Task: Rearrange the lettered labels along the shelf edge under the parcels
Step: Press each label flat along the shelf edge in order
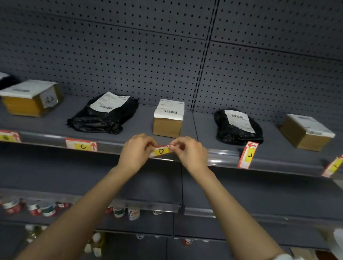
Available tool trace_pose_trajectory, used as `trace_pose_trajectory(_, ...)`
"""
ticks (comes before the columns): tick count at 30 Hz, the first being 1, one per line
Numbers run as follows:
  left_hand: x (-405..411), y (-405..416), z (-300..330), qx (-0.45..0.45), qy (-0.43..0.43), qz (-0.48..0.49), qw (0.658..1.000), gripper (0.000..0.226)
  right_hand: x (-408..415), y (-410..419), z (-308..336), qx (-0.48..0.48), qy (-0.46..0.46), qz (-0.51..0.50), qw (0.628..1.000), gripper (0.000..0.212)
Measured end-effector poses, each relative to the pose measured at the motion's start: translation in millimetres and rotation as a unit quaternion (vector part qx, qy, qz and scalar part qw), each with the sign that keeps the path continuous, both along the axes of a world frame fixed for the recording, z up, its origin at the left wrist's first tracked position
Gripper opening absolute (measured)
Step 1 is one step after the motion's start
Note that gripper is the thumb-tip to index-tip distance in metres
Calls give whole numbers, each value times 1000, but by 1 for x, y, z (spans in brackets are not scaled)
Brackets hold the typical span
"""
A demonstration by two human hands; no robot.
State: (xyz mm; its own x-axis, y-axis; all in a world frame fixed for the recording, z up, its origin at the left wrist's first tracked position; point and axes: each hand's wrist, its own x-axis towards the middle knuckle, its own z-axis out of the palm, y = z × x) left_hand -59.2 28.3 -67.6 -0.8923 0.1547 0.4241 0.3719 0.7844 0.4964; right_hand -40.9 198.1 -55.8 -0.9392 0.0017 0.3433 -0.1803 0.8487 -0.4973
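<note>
Labels run along the shelf edge (107,145): the C label (82,145) sits left of the fingers. The left hand (137,151) and right hand (189,152) pinch the D label (161,151) by its ends, below a small box (168,118). The E label (248,155) stands upright to their right.

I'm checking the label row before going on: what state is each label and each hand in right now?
B label: flat in the rail.
C label: flat in the rail.
D label: pinched at both ends, slightly tilted.
E label: turned on end.
Far-right label: tilted.
Left hand: gripping D label.
Right hand: gripping D label.
</note>
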Motion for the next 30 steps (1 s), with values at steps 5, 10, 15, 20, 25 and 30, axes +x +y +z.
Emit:
trace_pose_trajectory(5,10,4,-4,-14,23,8,1000,15,0,9,-6,100,20,20,995,15)
trace_pose_trajectory(10,14,-1,-4,-5,13,-8,1000,28,7,13,-16,126,92,52,986,22)
trace_pose_trajectory(15,11,-2,3,-17,-23,-39,999,27,8,16,-22,141,78,38,986,22)
trace_pose_trajectory(20,4,-2,6,-42,-3,-48,998,22,17,17,-23,128,74,26,989,25)
trace_pose_trajectory(25,5,22,8,-42,66,-79,994,20,34,41,-28,137,121,-35,983,29)
trace_pose_trajectory(30,14,76,8,-52,63,-152,985,17,45,87,-19,143,115,-93,979,32)
